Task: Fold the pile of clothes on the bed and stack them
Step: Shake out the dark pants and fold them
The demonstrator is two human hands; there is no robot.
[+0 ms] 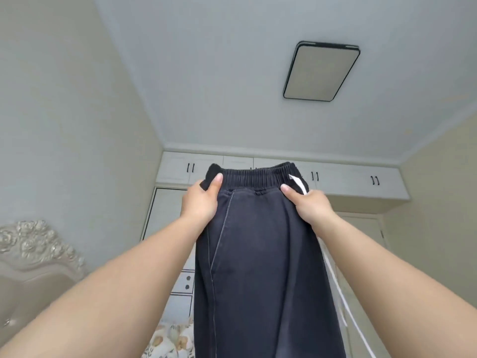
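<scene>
Head view: dark trousers (258, 254) held up in the air before the far wardrobe (348, 179), left hand (200, 202) and right hand (309, 206) each pinching one end of the elastic waistband (255, 175), legs hanging down.

No text, brand, number or sign can be read anywhere. The white tag (296, 182) at the waistband of the dark trousers (258, 254) shows no legible print.
</scene>
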